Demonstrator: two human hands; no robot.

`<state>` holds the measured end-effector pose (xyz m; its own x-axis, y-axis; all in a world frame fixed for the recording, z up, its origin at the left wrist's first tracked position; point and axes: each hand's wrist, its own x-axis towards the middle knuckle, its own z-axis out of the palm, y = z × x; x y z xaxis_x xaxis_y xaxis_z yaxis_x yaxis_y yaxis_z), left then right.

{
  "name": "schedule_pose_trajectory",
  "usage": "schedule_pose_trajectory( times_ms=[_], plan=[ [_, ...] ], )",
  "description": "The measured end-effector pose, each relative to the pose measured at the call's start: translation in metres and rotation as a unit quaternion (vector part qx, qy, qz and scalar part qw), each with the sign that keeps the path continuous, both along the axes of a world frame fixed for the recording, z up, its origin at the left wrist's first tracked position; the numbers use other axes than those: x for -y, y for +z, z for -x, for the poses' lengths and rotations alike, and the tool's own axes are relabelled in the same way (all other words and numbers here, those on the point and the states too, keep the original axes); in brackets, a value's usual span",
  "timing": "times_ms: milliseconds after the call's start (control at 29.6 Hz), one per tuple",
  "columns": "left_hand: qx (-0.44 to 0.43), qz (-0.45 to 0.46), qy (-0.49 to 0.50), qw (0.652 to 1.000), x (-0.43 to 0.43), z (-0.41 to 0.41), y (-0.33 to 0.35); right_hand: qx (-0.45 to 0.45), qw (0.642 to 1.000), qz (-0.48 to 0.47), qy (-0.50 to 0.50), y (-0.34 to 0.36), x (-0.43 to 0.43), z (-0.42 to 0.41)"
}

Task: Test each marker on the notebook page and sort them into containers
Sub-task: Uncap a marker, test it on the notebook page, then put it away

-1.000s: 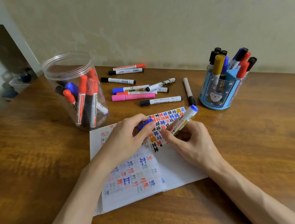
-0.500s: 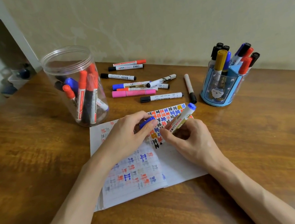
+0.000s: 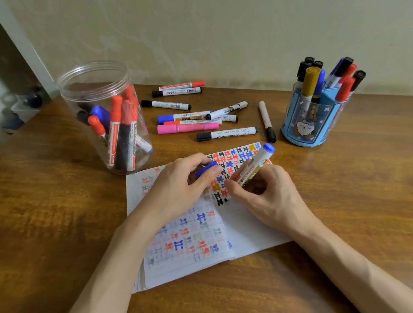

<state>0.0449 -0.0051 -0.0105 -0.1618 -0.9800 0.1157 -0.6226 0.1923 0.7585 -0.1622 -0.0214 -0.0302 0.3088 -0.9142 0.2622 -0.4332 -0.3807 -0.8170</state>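
One notebook lies open on the wooden table, and both hands are over it. The right hand pinches one marker between thumb and fingertips. The marker is tilted, its blue end pointing up and away and its lower end down at the right page. The fingers hide the tip, so I cannot tell whether it touches the paper. The left hand rests on the left page, with thumb and curled fingers pinching one blue cap just beside the marker.

The top of the right page carries tight rows of test marks in blue, orange-red and black, with one yellow mark. The left page shows fainter marks.

There are two containers. A clear jar stands upright beyond the notebook's left corner. About six markers lean inside it: four red-capped, one blue, one dark. They overlap, so the count is not certain. A blue holder stands well apart at the right, holding about nine markers: four black-capped, two red, one yellow, one blue, and one blue and black.

Between the containers, loose markers lie flat on the table. I count ten, though the middle ones overlap: one pink, one blue-capped, two red or orange, and the rest white with black caps.
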Motion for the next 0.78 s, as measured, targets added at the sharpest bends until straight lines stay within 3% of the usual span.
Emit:
schedule_pose_trajectory(
  times_ms=[776],
  plan=[
    [0.002,-0.013,0.003,1.0,-0.0025,0.0014,0.0032,0.0,1.0,-0.012,0.004,0.0,0.0011,0.0028]
  ],
)
